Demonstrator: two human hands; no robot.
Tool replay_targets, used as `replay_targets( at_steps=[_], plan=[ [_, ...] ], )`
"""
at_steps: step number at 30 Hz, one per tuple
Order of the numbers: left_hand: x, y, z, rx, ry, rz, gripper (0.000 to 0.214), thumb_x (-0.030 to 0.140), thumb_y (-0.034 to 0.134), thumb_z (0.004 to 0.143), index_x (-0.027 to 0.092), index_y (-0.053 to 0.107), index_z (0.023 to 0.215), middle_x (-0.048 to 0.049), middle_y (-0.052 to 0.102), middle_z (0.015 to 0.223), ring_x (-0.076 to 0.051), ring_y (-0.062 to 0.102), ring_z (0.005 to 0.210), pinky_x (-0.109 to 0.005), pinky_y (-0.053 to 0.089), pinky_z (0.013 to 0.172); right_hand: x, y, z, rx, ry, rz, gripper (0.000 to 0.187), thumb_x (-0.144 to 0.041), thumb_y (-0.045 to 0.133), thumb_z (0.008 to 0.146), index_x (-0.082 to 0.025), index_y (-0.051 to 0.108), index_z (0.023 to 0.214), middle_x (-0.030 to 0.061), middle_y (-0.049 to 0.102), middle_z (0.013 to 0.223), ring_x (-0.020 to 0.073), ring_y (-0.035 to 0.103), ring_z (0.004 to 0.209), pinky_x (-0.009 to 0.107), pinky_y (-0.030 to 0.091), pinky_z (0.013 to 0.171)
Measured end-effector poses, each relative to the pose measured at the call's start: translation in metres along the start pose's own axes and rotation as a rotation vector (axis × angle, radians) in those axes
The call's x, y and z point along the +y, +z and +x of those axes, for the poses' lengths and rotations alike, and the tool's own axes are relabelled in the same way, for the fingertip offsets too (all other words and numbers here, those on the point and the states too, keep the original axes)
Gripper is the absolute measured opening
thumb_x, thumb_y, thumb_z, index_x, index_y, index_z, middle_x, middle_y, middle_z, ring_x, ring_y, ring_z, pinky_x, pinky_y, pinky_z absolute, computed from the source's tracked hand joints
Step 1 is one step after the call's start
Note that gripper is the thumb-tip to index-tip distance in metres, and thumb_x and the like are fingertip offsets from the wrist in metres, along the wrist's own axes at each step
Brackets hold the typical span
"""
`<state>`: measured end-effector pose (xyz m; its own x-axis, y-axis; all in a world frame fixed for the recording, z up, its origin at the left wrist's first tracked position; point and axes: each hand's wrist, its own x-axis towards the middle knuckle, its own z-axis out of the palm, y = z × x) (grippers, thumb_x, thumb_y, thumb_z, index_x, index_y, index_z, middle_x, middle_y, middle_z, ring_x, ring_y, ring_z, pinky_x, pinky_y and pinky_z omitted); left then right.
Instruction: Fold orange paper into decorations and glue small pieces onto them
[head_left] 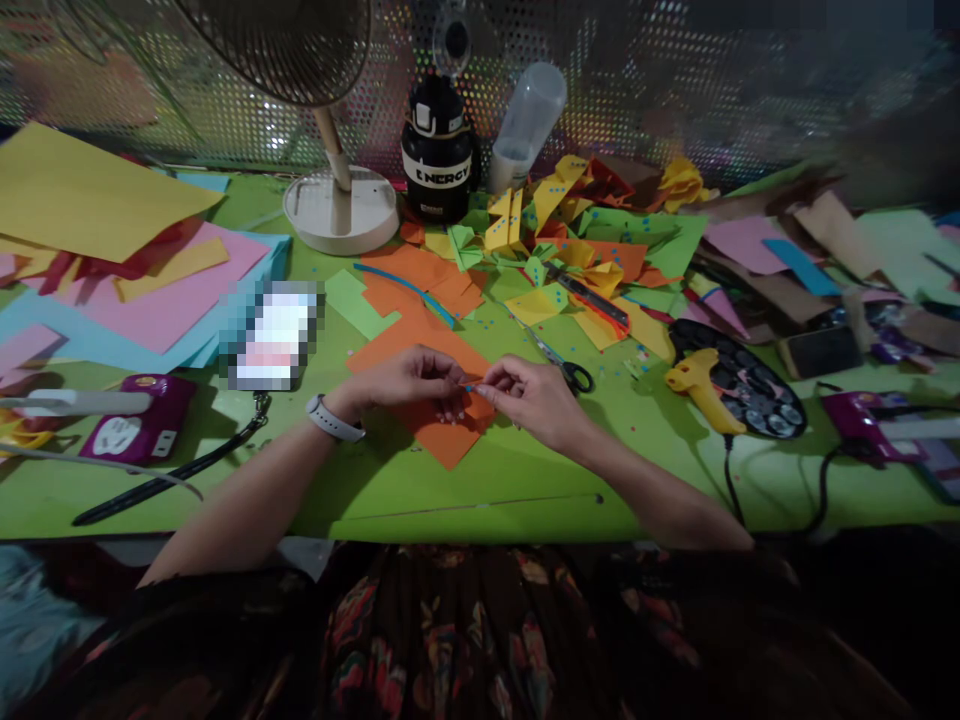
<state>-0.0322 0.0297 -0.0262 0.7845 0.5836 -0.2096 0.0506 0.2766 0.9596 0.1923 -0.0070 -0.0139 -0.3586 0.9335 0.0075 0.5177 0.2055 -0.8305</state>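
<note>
My left hand [409, 380], with a white watch on the wrist, and my right hand [529, 395] meet over an orange paper sheet [442, 440] on the green table [525, 490]. Both hands pinch a tiny blue piece [470, 386] between their fingertips, just above the orange sheet. More orange paper [420, 275] and a thin blue strip [409, 285] lie behind my hands. Black-handled scissors [566, 368] rest just right of my right hand.
A fan base [341, 208], a black bottle [440, 150] and a clear container [527, 125] stand at the back. Folded coloured papers [570, 240] pile up back right. A yellow glue gun [701, 390] lies right, pink and blue sheets [150, 300] and a purple device [139, 430] left.
</note>
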Motion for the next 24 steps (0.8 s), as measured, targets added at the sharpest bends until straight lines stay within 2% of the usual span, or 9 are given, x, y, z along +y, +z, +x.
replay_targets(
  at_steps=[9,16,24],
  plan=[
    [-0.0003,0.0004,0.0004,0.003,-0.004,-0.026,0.028,0.037,0.074,0.084,0.010,0.068,0.089,-0.0114,0.077,0.083,-0.017,0.074,0.070,-0.028,0.061,0.070,0.0000,-0.0016,-0.0007,-0.014,-0.012,0.013,0.014,-0.032,0.066,0.085,-0.019,0.063,0.080,-0.0013,0.062,0.066,0.0108,0.055,0.059,0.023,0.039,0.054],
    [-0.0002,0.0017,0.0003,0.001,-0.009,-0.038,0.024,0.033,0.075,0.083,0.011,0.068,0.091,-0.0107,0.077,0.084,-0.016,0.074,0.071,-0.028,0.061,0.071,0.0001,-0.0035,0.0015,-0.007,0.006,0.095,0.018,-0.036,0.066,0.084,-0.019,0.063,0.081,-0.0013,0.062,0.065,0.0101,0.054,0.056,0.023,0.039,0.052],
    [-0.0005,0.0038,0.0007,0.000,-0.007,-0.026,0.024,0.032,0.075,0.084,0.010,0.069,0.091,-0.0117,0.077,0.083,-0.017,0.074,0.070,-0.028,0.061,0.070,0.0013,0.0004,0.0006,-0.006,-0.012,0.046,0.015,-0.033,0.066,0.084,-0.019,0.062,0.080,-0.0018,0.061,0.064,0.0111,0.056,0.060,0.024,0.039,0.055]
  ],
)
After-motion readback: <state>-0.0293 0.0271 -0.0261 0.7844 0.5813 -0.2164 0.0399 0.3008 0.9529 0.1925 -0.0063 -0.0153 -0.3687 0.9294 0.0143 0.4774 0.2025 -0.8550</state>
